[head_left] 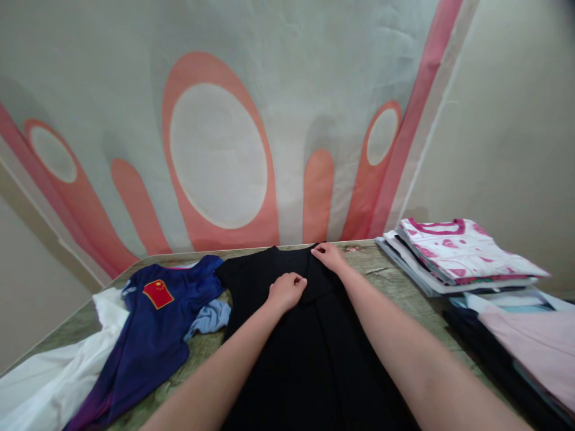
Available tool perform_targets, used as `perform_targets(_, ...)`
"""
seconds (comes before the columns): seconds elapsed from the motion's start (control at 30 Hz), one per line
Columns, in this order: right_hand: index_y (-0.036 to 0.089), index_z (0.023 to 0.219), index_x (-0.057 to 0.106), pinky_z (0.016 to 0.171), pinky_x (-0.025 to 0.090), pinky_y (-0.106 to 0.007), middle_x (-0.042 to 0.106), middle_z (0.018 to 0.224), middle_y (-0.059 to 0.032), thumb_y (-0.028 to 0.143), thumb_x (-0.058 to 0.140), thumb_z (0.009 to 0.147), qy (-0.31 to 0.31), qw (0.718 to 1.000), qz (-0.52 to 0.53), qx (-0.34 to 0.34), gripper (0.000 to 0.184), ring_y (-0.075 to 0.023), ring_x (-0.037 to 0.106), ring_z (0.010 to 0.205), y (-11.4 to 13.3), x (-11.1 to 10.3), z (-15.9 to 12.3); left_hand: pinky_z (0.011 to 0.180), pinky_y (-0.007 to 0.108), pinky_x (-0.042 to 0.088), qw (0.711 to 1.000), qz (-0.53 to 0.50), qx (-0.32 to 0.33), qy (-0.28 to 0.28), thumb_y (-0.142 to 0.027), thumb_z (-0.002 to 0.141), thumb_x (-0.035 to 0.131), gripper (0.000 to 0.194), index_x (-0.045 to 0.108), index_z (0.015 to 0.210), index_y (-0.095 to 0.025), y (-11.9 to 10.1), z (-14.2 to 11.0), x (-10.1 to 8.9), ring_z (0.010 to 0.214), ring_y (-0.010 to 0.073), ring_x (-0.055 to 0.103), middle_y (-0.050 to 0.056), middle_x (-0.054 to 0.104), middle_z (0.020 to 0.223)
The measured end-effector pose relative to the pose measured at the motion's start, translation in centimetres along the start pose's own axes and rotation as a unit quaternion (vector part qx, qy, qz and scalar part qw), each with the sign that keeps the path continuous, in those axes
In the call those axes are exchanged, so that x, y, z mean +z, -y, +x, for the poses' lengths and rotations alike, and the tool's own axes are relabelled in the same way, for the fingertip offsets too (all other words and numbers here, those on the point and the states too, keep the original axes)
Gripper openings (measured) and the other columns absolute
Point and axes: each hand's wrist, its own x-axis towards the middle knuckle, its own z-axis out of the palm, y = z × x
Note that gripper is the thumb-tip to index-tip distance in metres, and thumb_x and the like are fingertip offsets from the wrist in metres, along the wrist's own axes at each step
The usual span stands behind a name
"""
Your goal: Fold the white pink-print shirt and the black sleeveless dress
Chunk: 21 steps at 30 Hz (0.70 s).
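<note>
A black T-shirt (287,359) lies spread on the table in front of me, its neckline toward the wall and its lower part running out of view below. Its right side is turned inward, leaving a long crease down the body. My right hand (331,258) pinches the shirt's fabric near the shoulder by the neckline. Closer to me, my left hand (287,292) is closed, fingertips together on the fabric around the folded-in sleeve. Past the shirt's left sleeve lies a dark blue shirt (157,335) with a red flag patch (158,294).
At left, white cloth (67,371) and a crumpled light blue garment (210,317) lie by the blue shirt. Folded clothes stand at right: a white-and-pink printed stack (467,248) and a nearer pink-topped stack (534,341). A wall with a printed sheet (291,90) rises behind the wooden-patterned table (381,269).
</note>
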Motion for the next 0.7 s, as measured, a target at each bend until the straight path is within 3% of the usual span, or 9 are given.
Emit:
perform_targets(0.2,0.021,0.08,0.069,0.071,0.042,-0.025,0.069,0.083,-0.0024,0.034,0.055,0.086,-0.018,1.0,0.015,0.001,0.021,-0.0167,0.061,0.078,-0.2,-0.1,0.0,0.082,0.036,0.045,0.998,0.028,-0.027,-0.043,-0.046,0.085,0.053,0.028,0.066,0.079,-0.022,-1.7,2.1,1.3,0.098,0.0273,0.061,0.008,0.069,0.099)
perform_targets(0.4,0.021,0.084,0.068,0.07,0.041,-0.025,0.07,0.086,-0.0021,0.035,0.051,0.089,-0.022,0.999,0.016,0.019,0.022,-0.0164,0.061,0.079,-0.5,0.0,0.4,0.07,0.025,0.045,0.997,-0.036,0.005,-0.072,-0.032,0.093,0.045,0.014,0.054,0.096,-0.021,-1.6,1.1,2.1,0.079,0.0175,0.064,0.004,0.067,0.085)
perform_targets(0.53,0.021,0.083,0.067,0.072,0.042,-0.025,0.07,0.087,-0.0025,0.034,0.054,0.088,-0.017,1.0,0.005,0.021,0.02,-0.0165,0.061,0.081,-0.2,0.0,0.3,0.074,0.031,0.047,0.994,0.076,0.012,-0.077,-0.028,0.094,0.042,0.019,0.051,0.108,-0.018,-2.0,0.1,1.4,0.084,0.0215,0.065,0.008,0.067,0.092)
perform_targets(0.6,0.021,0.084,0.067,0.075,0.042,-0.025,0.07,0.089,-0.0028,0.034,0.055,0.088,-0.016,1.0,0.0,0.021,0.018,-0.0165,0.061,0.082,-0.1,0.1,0.2,0.083,0.036,0.046,0.984,0.131,0.058,-0.11,-0.026,0.094,0.04,0.025,0.05,0.115,-0.018,-2.5,-0.6,1.1,0.098,0.0243,0.063,0.011,0.066,0.104)
perform_targets(0.7,0.021,0.091,0.067,0.077,0.044,-0.026,0.07,0.093,-0.0029,0.03,0.052,0.089,-0.013,1.0,-0.005,0.025,0.017,-0.016,0.061,0.085,-0.1,0.1,0.1,0.103,0.042,0.036,0.962,0.158,0.184,-0.128,-0.036,0.097,0.037,0.04,0.043,0.132,-0.018,-3.2,-1.4,1.8,0.126,0.0259,0.046,0.013,0.052,0.134)
